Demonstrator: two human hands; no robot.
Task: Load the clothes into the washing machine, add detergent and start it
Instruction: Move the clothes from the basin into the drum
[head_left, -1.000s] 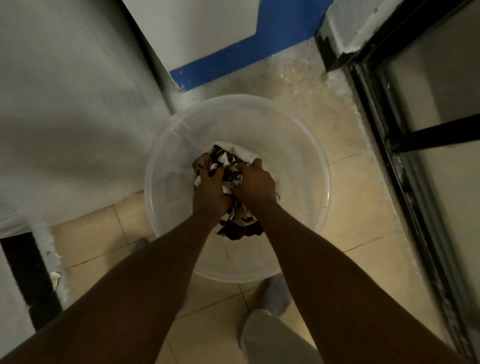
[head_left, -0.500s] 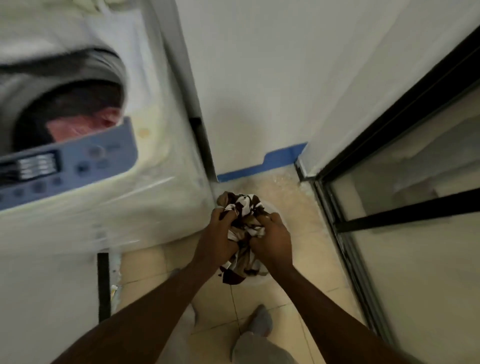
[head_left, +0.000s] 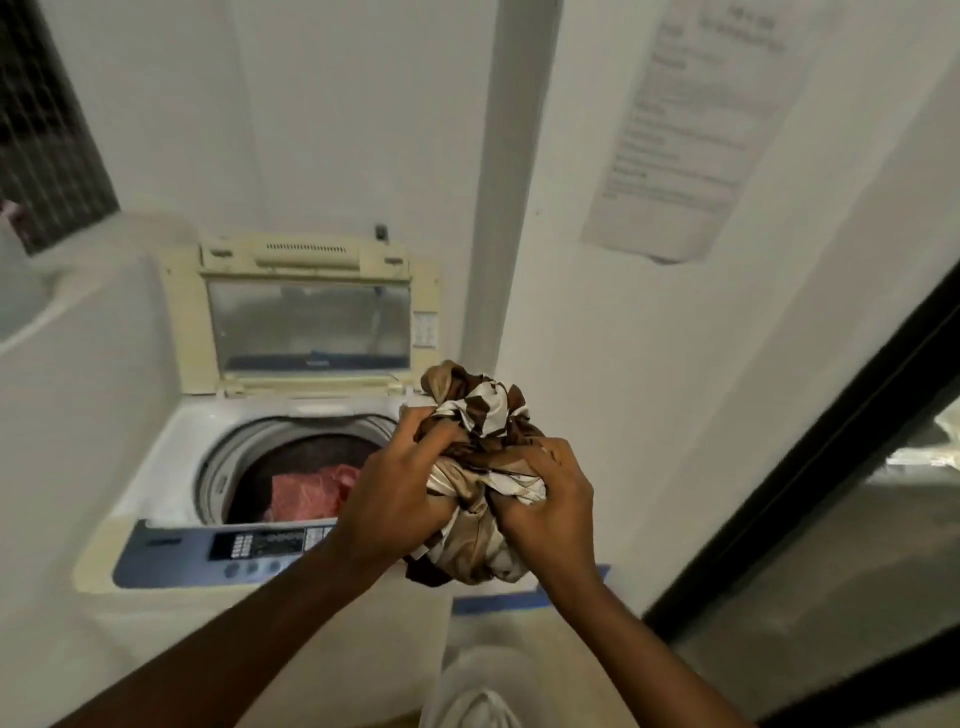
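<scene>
A bunched brown-and-white patterned garment (head_left: 480, 447) is held up in the air by both hands, just right of the drum's opening. My left hand (head_left: 397, 496) grips its left side and my right hand (head_left: 545, 512) grips its right side. The top-loading washing machine (head_left: 171, 452) stands to the left with its yellowed lid (head_left: 309, 319) raised upright. A pink-red cloth (head_left: 311, 493) lies inside the drum. The blue control panel (head_left: 208, 553) runs along the machine's front edge.
A white wall with a vertical pipe (head_left: 506, 182) stands behind the machine, and a printed paper notice (head_left: 691, 124) hangs on it. A dark-framed glass door (head_left: 831, 493) is at the right. The clear plastic basin's rim (head_left: 498, 670) shows at the bottom. A grille window (head_left: 41, 124) is upper left.
Both hands lifted the patterned garment out of the plastic basin on the floor and raised it up to the level of the machine's top. The view tilted up from floor to machine.
</scene>
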